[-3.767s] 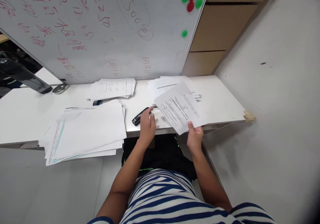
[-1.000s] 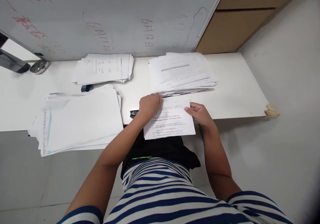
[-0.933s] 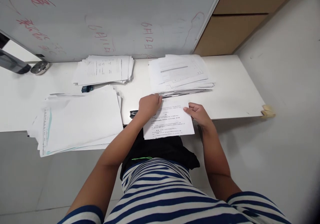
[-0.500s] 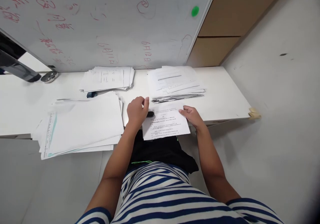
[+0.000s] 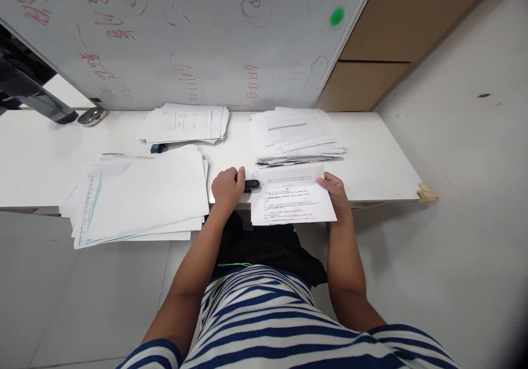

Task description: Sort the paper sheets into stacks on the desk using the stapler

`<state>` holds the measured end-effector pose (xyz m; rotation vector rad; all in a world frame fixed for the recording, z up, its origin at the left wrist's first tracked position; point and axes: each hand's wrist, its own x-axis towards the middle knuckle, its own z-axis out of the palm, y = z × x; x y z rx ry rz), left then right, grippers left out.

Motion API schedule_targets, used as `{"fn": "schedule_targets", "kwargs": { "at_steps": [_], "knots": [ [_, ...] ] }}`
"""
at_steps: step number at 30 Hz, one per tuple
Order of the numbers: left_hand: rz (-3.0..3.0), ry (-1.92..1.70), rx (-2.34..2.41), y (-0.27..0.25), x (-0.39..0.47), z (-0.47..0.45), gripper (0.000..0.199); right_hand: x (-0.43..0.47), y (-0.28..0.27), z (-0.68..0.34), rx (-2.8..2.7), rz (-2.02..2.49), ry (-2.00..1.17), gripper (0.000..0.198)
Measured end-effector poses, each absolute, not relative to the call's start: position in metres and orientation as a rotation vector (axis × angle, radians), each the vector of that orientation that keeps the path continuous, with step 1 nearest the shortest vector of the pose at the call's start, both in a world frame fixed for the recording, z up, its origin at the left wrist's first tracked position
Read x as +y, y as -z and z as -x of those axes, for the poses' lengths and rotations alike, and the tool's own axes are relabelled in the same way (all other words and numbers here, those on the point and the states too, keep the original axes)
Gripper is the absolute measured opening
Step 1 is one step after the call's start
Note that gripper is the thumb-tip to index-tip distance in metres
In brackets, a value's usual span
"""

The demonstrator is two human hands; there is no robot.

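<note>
My right hand (image 5: 336, 192) pinches the right edge of a printed sheet of paper (image 5: 292, 201), thumb on top and fingers beneath. The sheet is held over the table's front edge, above my lap; whether it is more than one sheet, I cannot tell. My left hand (image 5: 227, 187) is closed around a black stapler (image 5: 252, 185), of which only the rounded end shows. That end laps slightly over the sheet's left edge. Just beyond the sheet lies a thick stack of papers (image 5: 297, 135). Left of my left hand is a spread pile of larger sheets (image 5: 148, 193).
Another paper stack (image 5: 185, 124) lies at the back of the white table (image 5: 379, 160), with a small dark-blue object (image 5: 158, 148) before it. A computer mouse (image 5: 91, 116) and a dark bottle-like cylinder (image 5: 41, 97) are at far left. A whiteboard (image 5: 206, 39) stands behind.
My right hand has drawn the sheet to the right, so less of the stapler's end overlaps it. My left hand has barely moved. The view has shifted slightly.
</note>
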<state>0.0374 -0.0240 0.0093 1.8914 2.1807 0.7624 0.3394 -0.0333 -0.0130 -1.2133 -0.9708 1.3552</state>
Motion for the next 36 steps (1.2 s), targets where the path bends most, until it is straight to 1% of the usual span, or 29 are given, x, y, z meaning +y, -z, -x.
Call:
{"fn": "schedule_targets", "kwargs": {
  "at_steps": [4, 7, 9, 10, 14, 18, 21, 23, 25, 26, 30, 36],
  "knots": [
    [-1.892, -0.744, 2.181, -0.009, -0.024, -0.037, 0.043, -0.038, 0.011, -0.341, -0.934, 1.163, -1.286, 0.023],
    [-1.885, -0.729, 2.191, -0.009, -0.024, -0.037, 0.043, -0.04, 0.008, -0.34, -0.868, 1.045, -1.218, 0.034],
    [-1.886, -0.727, 2.204, -0.008, -0.024, -0.037, 0.044, -0.039, 0.008, -0.34, -0.819, 0.982, -1.198, 0.037],
    [-1.888, -0.726, 2.208, -0.008, -0.024, -0.037, 0.044, -0.039, 0.009, -0.34, -0.803, 0.964, -1.201, 0.036],
    [-1.893, -0.716, 2.208, -0.006, -0.022, -0.037, 0.044, -0.031, 0.018, -0.341, -0.786, 1.006, -1.223, 0.02],
    [-1.894, -0.709, 2.23, -0.007, -0.023, -0.038, 0.045, -0.027, 0.014, -0.339, -0.843, 1.095, -1.208, 0.027],
    [-1.998, -0.845, 2.242, -0.013, -0.031, -0.039, 0.042, -0.033, -0.004, -0.336, -0.894, 1.137, -1.163, 0.03],
    [-2.054, -1.015, 2.163, -0.023, -0.041, -0.039, 0.044, -0.04, -0.019, -0.334, -0.927, 1.17, -1.094, 0.03],
    [-2.088, -1.114, 1.98, -0.036, -0.053, -0.039, 0.051, -0.048, -0.03, -0.332, -0.952, 1.191, -1.016, 0.03],
    [-2.107, -1.106, 1.879, -0.044, -0.059, -0.039, 0.052, -0.051, -0.034, -0.33, -0.961, 1.193, -0.987, 0.03],
    [-2.081, -0.976, 1.684, -0.066, -0.074, -0.036, 0.035, -0.059, -0.04, -0.322, -0.983, 1.168, -0.986, 0.029],
    [-1.801, -1.026, 1.63, -0.061, -0.079, -0.028, 0.039, -0.06, -0.038, -0.309, -0.92, 1.133, -1.045, 0.027]
  ]
}}
